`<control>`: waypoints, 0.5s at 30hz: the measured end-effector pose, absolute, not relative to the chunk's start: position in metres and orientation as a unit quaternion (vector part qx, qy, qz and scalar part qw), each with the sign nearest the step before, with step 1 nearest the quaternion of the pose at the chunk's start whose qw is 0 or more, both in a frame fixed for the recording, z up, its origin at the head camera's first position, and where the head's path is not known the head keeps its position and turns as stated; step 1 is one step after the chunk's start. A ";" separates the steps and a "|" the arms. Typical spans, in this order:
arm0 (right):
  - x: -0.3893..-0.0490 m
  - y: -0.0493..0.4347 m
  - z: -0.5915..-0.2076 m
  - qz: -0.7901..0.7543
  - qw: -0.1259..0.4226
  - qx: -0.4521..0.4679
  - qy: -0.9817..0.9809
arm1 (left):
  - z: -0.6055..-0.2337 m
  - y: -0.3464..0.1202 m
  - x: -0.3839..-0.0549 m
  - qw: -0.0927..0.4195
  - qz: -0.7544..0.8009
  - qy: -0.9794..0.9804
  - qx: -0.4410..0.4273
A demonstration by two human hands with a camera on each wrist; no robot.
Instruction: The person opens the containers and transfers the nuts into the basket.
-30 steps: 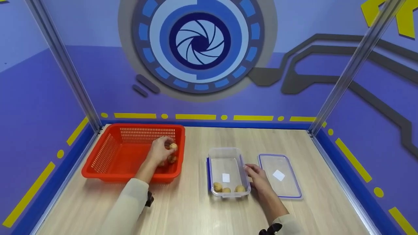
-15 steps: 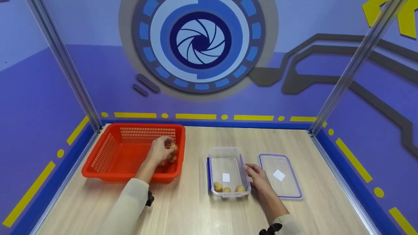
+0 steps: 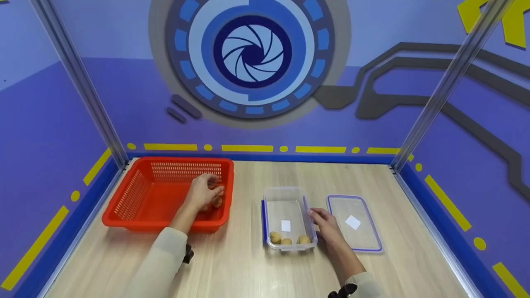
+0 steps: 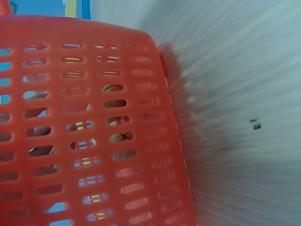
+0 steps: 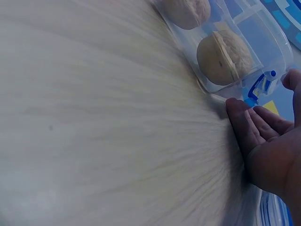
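My left hand [image 3: 202, 192] reaches into the right side of the red plastic basket [image 3: 132, 224], its thumb and fingers bent over several walnuts [image 3: 217, 202]. These are partly covered by the hand, and I cannot tell whether one is held. Through the basket wall [image 4: 84, 30] in the left wrist view, only bits of hand and walnuts show in the slots. My right hand [image 3: 330, 231] touches the right side wall of a clear plastic box [image 3: 289, 194] with its fingertips. Three walnuts [image 3: 275, 237] lie along the box's near end. One walnut [image 5: 223, 57] shows large in the right wrist view.
A clear lid [image 3: 366, 234] with a blue-purple rim and a white label lies right of the box, close to the right forearm. A blue flap [image 3: 264, 223] runs along the box's left side. Printed panels [image 3: 265, 136] enclose the wooden tabletop [image 3: 240, 265] at the back and sides.
The walnut seen between my left thumb and fingers a second ago has dropped from sight behind the thumb. My right hand and the box stay in place.
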State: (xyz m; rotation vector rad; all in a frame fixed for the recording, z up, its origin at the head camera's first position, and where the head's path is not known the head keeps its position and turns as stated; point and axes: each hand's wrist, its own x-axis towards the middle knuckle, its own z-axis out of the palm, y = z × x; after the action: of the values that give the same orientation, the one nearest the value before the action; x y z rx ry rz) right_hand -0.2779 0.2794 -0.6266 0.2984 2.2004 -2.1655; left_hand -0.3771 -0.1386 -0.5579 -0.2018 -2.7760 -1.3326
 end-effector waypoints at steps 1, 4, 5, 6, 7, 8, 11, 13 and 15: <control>-0.278 0.279 -0.627 -0.698 0.020 0.097 0.710 | -0.558 -0.139 -0.376 0.027 -0.431 -0.900 -0.066; -0.277 0.279 -0.626 -0.697 0.020 0.095 0.710 | -0.556 -0.139 -0.375 0.041 -0.433 -0.898 -0.070; -0.277 0.279 -0.626 -0.698 0.020 0.095 0.709 | -0.555 -0.140 -0.374 0.050 -0.436 -0.895 -0.073; -0.277 0.278 -0.626 -0.698 0.019 0.093 0.710 | -0.554 -0.140 -0.374 0.060 -0.440 -0.893 -0.077; -0.277 0.278 -0.626 -0.698 0.019 0.092 0.710 | -0.552 -0.140 -0.373 0.072 -0.443 -0.890 -0.081; -0.277 0.278 -0.625 -0.699 0.019 0.092 0.709 | -0.550 -0.141 -0.372 0.083 -0.445 -0.888 -0.084; -0.276 0.277 -0.625 -0.698 0.020 0.094 0.709 | -0.543 -0.140 -0.369 0.104 -0.446 -0.884 -0.091; -0.276 0.277 -0.625 -0.698 0.019 0.098 0.709 | -0.537 -0.137 -0.367 0.108 -0.445 -0.884 -0.097; -0.277 0.278 -0.625 -0.697 0.019 0.101 0.710 | -0.531 -0.131 -0.364 0.109 -0.445 -0.883 -0.105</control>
State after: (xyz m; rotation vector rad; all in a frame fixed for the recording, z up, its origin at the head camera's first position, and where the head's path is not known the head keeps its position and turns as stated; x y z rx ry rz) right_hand -0.2767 0.2783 -0.6247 0.3131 2.2039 -2.1639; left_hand -0.3638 -0.1307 -0.5307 -0.3085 -2.5958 -1.3085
